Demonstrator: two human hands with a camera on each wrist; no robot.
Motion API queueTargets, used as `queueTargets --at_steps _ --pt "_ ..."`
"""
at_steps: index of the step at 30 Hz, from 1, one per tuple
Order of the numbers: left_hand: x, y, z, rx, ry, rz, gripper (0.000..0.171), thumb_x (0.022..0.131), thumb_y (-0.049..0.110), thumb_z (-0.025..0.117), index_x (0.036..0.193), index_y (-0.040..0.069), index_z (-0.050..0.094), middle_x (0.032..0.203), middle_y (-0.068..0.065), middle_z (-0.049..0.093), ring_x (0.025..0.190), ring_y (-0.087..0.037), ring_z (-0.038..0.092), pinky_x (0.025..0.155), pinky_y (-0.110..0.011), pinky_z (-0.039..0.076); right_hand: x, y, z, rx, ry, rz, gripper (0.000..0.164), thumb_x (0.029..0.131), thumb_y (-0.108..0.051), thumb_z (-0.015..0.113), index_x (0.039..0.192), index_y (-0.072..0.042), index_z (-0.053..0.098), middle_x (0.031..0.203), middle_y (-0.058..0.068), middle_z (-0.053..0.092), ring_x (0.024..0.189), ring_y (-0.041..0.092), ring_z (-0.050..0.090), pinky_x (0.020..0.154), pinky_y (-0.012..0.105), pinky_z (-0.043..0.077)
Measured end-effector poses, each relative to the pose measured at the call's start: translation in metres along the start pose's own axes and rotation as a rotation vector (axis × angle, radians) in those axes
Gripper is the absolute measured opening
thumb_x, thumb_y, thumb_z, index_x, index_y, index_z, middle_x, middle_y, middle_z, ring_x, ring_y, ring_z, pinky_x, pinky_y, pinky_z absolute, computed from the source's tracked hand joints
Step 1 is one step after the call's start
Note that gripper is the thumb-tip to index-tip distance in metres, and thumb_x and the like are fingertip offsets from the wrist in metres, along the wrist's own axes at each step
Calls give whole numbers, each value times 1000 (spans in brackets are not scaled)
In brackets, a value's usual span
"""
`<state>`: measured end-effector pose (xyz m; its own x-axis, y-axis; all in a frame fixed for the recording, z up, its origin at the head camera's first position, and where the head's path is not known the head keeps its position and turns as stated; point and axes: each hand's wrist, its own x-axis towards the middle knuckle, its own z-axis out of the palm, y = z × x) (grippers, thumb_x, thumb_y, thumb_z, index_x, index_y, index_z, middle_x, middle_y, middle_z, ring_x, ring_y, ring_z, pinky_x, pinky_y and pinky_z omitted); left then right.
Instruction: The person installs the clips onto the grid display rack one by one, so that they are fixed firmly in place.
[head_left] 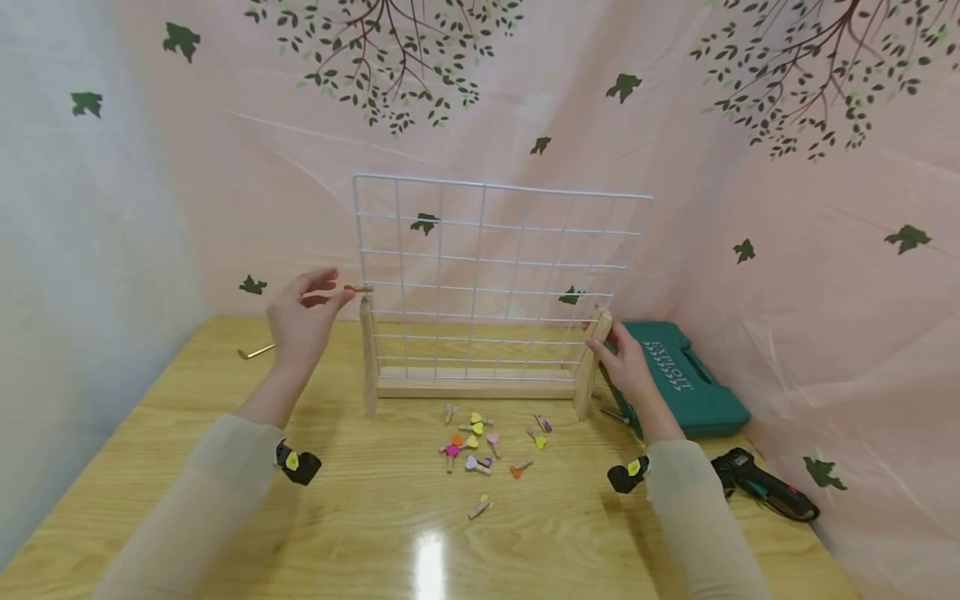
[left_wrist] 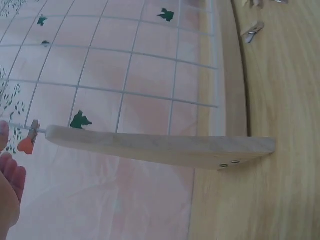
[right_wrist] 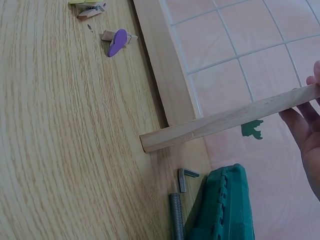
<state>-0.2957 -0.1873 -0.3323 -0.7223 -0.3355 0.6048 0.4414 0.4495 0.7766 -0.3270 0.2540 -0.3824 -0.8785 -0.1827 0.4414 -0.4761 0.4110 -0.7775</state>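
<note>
A white wire grid (head_left: 480, 224) stands upright in a wooden base with two uprights. On its left edge, just above the left upright (left_wrist: 150, 142), a small clothespin with an orange heart (left_wrist: 26, 145) is clipped to the wire. My left hand (head_left: 303, 312) is beside this clothespin, thumb and fingers parted; in the left wrist view a gap shows between the fingertips and the heart. My right hand (head_left: 624, 358) holds the top part of the right wooden upright (head_left: 591, 367), thumb on the near side and fingers round behind it.
Several heart clothespins (head_left: 472, 442) lie scattered on the wooden table (head_left: 360, 517) before the base. At right are a green tool case (head_left: 675, 379), a black power tool (head_left: 765, 483), a hex key (right_wrist: 183, 179) and a threaded rod (right_wrist: 176, 215). A brass-coloured bent rod (head_left: 257, 352) lies far left.
</note>
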Motion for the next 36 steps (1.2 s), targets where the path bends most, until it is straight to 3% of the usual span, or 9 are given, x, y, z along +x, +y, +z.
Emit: queueTargets --at_steps 3,6,9,13,20,23,28,32,36 --pt "-12 4 0 -19 -62 61 34 73 18 73 104 10 64 100 -4 65 80 -8 57 67 -13 47 0 0 0 -12 -1 8 57 90 -11 51 141 -21 26 121 23 50 119 30 42 84 29 46" --pt "-28 3 4 3 -187 122 34 74 18 72 105 7 63 101 -6 65 85 -14 57 69 -14 47 0 -1 -1 -17 -9 14 58 91 -12 51 141 -23 24 122 21 50 120 30 42 85 42 44" --pt "-47 -1 12 48 -316 135 36 74 24 71 106 9 63 100 -4 65 83 -16 58 68 -19 48 0 -2 -1 -19 -12 20 59 91 -11 51 141 -25 24 123 20 50 120 31 41 86 47 42" --pt "-72 -11 28 106 -468 135 37 72 28 72 105 13 64 99 0 65 83 -16 58 68 -28 49 0 -2 -1 -25 -6 26 59 90 -9 51 141 -25 25 122 19 51 119 31 42 87 47 42" --pt "-106 -34 58 182 -714 138 39 69 23 75 104 10 65 96 -2 66 88 -21 58 71 -37 49 0 -2 0 -22 -4 15 58 90 -9 51 141 -22 25 122 19 51 119 30 42 87 35 43" --pt "-113 -42 70 184 -808 108 41 70 21 74 108 7 63 98 -5 64 87 -21 57 71 -35 49 1 -2 0 -23 1 8 58 90 -9 51 141 -20 26 121 20 51 119 31 42 87 29 43" --pt "-116 -53 88 197 -941 137 48 72 19 73 116 5 58 99 -7 61 82 -18 55 69 -28 49 1 -3 -1 -19 0 10 58 90 -10 51 141 -20 26 122 20 51 119 31 42 85 25 43" --pt "-116 -55 97 263 -993 180 53 71 23 73 118 2 56 89 -4 56 76 -13 49 63 -23 44 1 -2 -1 -19 -4 10 57 90 -10 51 140 -20 26 122 21 51 120 30 41 87 32 43" --pt "-116 -55 103 333 -1015 229 45 74 28 70 108 0 60 80 -2 53 71 -12 42 60 -23 40 1 -1 -1 -13 -7 13 57 90 -10 51 140 -20 26 122 21 51 120 30 41 84 23 43"
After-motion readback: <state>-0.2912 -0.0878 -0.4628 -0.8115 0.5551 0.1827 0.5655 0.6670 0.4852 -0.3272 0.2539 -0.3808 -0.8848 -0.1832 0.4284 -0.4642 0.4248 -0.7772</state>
